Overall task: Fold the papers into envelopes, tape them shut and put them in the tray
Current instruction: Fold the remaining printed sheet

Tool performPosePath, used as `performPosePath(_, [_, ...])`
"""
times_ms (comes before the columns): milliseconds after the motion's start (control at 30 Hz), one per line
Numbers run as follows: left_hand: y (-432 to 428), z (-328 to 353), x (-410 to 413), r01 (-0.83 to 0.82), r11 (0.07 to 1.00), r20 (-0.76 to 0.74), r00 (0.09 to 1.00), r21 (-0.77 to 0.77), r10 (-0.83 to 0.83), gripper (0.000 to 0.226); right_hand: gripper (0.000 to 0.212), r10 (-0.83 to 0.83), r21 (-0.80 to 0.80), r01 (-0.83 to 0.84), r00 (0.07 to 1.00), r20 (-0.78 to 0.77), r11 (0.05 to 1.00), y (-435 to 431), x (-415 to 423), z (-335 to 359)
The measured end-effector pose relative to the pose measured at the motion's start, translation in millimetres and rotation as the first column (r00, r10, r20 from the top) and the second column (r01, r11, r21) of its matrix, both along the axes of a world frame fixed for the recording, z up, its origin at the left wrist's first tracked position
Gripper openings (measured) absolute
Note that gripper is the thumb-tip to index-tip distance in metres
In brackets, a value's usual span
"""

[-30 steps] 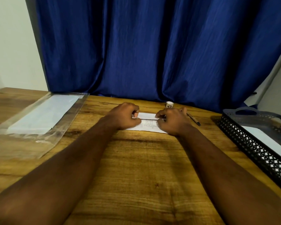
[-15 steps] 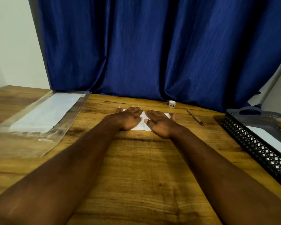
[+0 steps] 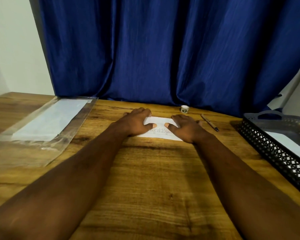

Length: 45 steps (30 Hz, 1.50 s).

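A folded white paper [image 3: 160,126] with faint printed lines lies flat on the wooden table [image 3: 154,170], far centre. My left hand [image 3: 137,122] presses flat on its left end and my right hand [image 3: 185,127] presses flat on its right end, thumbs pointing toward each other. A black mesh tray [image 3: 274,149] stands at the right edge with a white sheet [image 3: 287,144] inside. A small white tape roll [image 3: 184,108] sits behind the paper near the curtain.
A clear plastic sleeve [image 3: 42,129] holding white sheets lies at the left. A pen [image 3: 210,122] lies right of my right hand. A blue curtain [image 3: 163,49] hangs behind the table. Bare wood spreads between my forearms.
My hands went from pinching the fold with curled fingers to lying flat, then slid apart toward the paper's two ends, uncovering its middle.
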<state>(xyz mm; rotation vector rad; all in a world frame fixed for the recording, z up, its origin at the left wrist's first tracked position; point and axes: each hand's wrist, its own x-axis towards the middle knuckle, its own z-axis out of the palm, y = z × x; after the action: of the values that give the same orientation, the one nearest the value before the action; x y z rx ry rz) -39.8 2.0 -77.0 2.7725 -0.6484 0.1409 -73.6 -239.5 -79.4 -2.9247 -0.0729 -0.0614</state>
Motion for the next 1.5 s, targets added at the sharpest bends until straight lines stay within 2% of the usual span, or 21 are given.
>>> performPosePath(67, [2.0, 0.5, 0.1, 0.026, 0.998, 0.025, 0.999, -0.053, -0.024, 0.057, 0.079, 0.013, 0.051, -0.016, 0.998, 0.054, 0.999, -3.2, -1.8, -1.9])
performPosePath(167, [2.8, 2.3, -3.4, 0.072, 0.988, 0.105, 0.993, -0.134, -0.058, 0.07, 0.094, 0.031, 0.14, -0.054, 0.986, 0.163, 0.989, -4.4, -4.2, -2.7])
performPosePath(233, [1.6, 5.3, -4.8, 0.102, 0.986, 0.204, 0.976, -0.136, -0.072, 0.073, 0.101, 0.002, 0.175, -0.063, 0.944, 0.329, 0.983, -4.9, -4.8, 1.7])
performPosePath(300, [-0.2, 7.3, -4.2, 0.114, 0.989, 0.274, 0.958, -0.096, -0.084, 0.066, 0.099, 0.004, 0.087, -0.054, 0.871, 0.491, 0.995, -7.4, -4.2, 7.4])
performPosePath(367, [-0.8, 8.3, -2.7, 0.112, 0.99, 0.336, 0.939, -0.087, -0.076, 0.05, 0.086, 0.061, -0.036, -0.049, 0.835, 0.546, 0.998, -8.4, -5.6, 13.1])
performPosePath(433, [-1.0, 10.8, -4.7, 0.104, 0.988, 0.416, 0.908, -0.112, -0.049, 0.034, 0.069, 0.113, -0.124, -0.055, 0.842, 0.527, 0.991, -5.9, -8.7, 17.1])
performPosePath(533, [-0.5, 15.6, -10.1, 0.134, 0.978, 0.536, 0.844, -0.16, -0.028, 0.019, 0.026, 0.169, -0.139, -0.108, 0.803, 0.571, 0.984, -2.8, -13.7, 21.0])
performPosePath(567, [-0.5, 16.7, -11.7, 0.141, 0.975, 0.541, 0.841, -0.17, -0.028, 0.018, 0.018, 0.176, -0.128, -0.124, 0.792, 0.585, 0.984, -3.1, -14.9, 22.5])
performPosePath(700, [-1.1, 15.7, -15.8, 0.133, 0.978, 0.401, 0.914, -0.16, -0.059, 0.014, 0.017, 0.139, -0.143, -0.076, 0.848, 0.511, 0.987, -4.0, -14.9, 20.3])
performPosePath(833, [-0.4, 9.6, -12.8, 0.102, 0.988, 0.24, 0.968, -0.118, -0.071, 0.011, 0.032, 0.116, -0.164, -0.064, 0.935, 0.336, 0.984, -11.7, -12.8, 10.9])
performPosePath(900, [-0.9, 9.9, -13.0, 0.096, 0.989, 0.225, 0.972, -0.113, -0.069, 0.012, 0.037, 0.102, -0.142, -0.062, 0.949, 0.297, 0.988, -14.5, -13.1, 10.8])
performPosePath(1133, [-0.8, 7.0, -12.0, 0.098, 0.99, 0.279, 0.958, -0.097, -0.067, 0.017, 0.039, 0.121, -0.099, -0.096, 0.946, 0.302, 0.991, -9.3, -16.5, 13.5])
performPosePath(1333, [-3.5, 13.5, -13.9, 0.119, 0.987, 0.323, 0.943, -0.11, -0.077, 0.013, 0.057, 0.173, -0.199, -0.106, 0.918, 0.356, 0.974, 1.1, -20.6, 25.1])
performPosePath(1400, [-4.6, 13.7, -17.0, 0.111, 0.991, 0.256, 0.963, -0.069, -0.09, 0.008, 0.054, 0.191, -0.212, -0.129, 0.933, 0.306, 0.969, 3.3, -20.3, 21.1])
performPosePath(1500, [-7.3, 11.3, -20.5, 0.067, 0.997, 0.082, 0.995, -0.037, -0.064, 0.021, 0.052, 0.152, -0.131, -0.13, 0.974, 0.17, 0.983, 0.4, -18.4, 12.5])
